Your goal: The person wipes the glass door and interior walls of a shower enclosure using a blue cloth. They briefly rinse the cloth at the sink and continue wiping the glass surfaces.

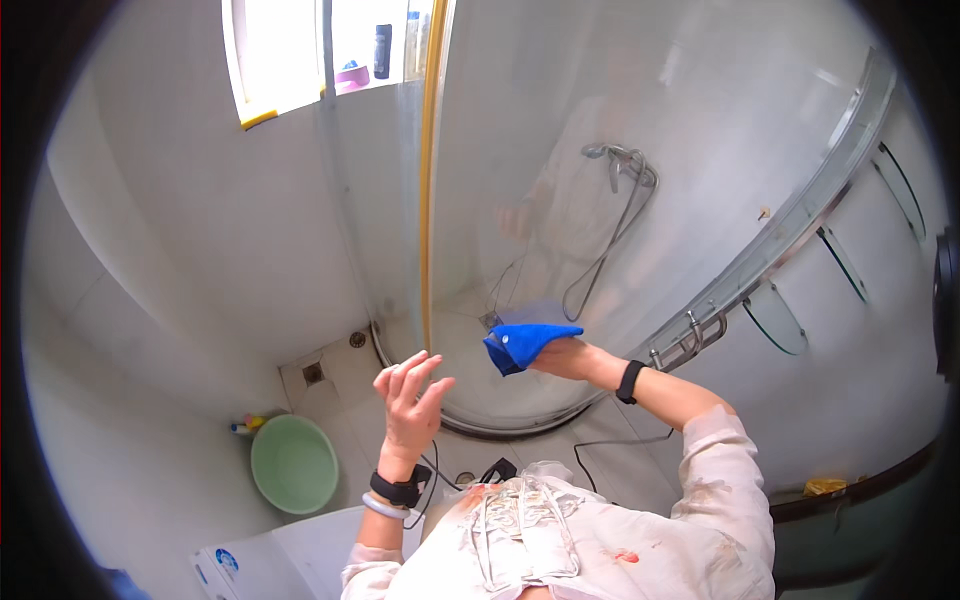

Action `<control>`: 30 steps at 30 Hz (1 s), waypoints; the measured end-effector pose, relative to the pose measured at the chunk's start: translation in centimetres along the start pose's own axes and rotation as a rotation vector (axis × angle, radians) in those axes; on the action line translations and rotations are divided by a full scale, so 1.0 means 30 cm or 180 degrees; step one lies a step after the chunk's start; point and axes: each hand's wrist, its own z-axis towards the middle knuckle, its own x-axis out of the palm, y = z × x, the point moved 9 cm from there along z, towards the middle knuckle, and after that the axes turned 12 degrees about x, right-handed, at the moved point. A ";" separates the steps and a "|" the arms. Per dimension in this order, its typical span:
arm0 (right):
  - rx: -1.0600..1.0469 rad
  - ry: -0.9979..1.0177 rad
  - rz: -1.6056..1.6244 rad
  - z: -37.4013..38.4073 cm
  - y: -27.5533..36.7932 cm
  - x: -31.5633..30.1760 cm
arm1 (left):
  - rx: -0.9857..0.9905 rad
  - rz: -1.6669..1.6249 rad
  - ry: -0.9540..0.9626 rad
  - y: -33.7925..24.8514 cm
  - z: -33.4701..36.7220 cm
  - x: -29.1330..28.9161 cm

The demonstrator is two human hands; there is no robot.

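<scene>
A folded blue cloth [535, 345] is in my right hand [568, 360], which is held up in front of the curved glass shower screen [520, 230]. The cloth hides most of the fingers of that hand. It looks as if it lies against or just before the glass; I cannot tell whether it touches. My left hand [408, 405] is raised beside the yellow-edged strip [428, 200] of the screen, its fingers apart and bent a little, with nothing in it. Black bands circle both wrists, and a pale bangle [385, 507] sits on the left one.
Behind the glass hangs a shower mixer [620, 165] with a hose. A green basin [295, 465] stands at lower left, near a floor drain [314, 373]. Metal handles [690, 340] stick out at the screen's right side, by glass shelves [775, 318]. Bottles [383, 50] stand on the window sill.
</scene>
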 end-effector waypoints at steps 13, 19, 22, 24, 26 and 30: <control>0.1826 -0.0006 0.2286 0.002 -0.062 0.122 | -0.0634 -0.0008 0.0067 0.047 -0.103 -0.015; 0.1507 0.0772 0.2844 -0.245 -0.097 0.191 | -0.0592 0.0099 0.0335 0.032 -0.150 -0.001; 0.2389 -0.1016 0.2211 -0.367 -0.494 -0.101 | -0.0899 -0.0018 0.0210 0.026 -0.158 0.023; 0.2878 -0.2236 0.0132 -0.469 -0.591 -0.276 | -0.1025 -0.0126 0.0135 0.002 -0.140 0.050; 0.3445 -0.3465 0.0444 -0.551 -0.578 -0.262 | -0.0900 -0.0176 0.0162 -0.039 -0.115 0.099; 0.2129 -0.0644 0.2135 -0.564 -0.173 0.276 | -0.0637 -0.0227 0.0288 -0.141 -0.035 0.186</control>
